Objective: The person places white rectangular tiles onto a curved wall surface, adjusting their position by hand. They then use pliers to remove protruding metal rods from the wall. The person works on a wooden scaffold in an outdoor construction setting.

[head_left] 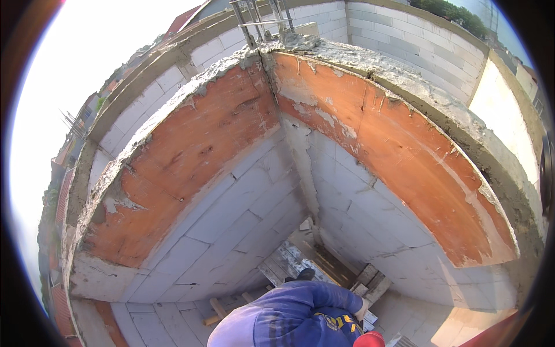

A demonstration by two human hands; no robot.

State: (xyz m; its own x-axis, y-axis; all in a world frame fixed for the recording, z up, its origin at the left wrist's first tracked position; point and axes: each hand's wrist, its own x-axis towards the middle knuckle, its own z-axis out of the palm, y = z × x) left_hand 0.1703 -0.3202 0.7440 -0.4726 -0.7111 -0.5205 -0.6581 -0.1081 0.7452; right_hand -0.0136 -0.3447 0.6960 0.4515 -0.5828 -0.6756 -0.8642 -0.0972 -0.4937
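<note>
Neither of my hands shows in the head view. At the bottom middle, a person in a blue long-sleeved top [272, 315] with yellow print is seen from above, apparently bent over. One arm reaches to the right, and the pale, perhaps gloved hand [362, 309] at its end is beside some boards; its grip is too small to make out. By the lower edge is a red shape [370, 339], possibly headwear. A dark shoe [302, 275] stands out against weathered planks [280, 261]. Two orange formwork panels [191, 165] [381, 144] line the upper walls and meet at the corner.
Pale block walls [231, 222] run down from the panels into the corner. Rough concrete [370, 63] tops them, with upright steel bars [260, 20] at the corner. Wooden pieces [217, 309] lie low at left. A red edge [491, 332] shows at lower right, its kind unclear.
</note>
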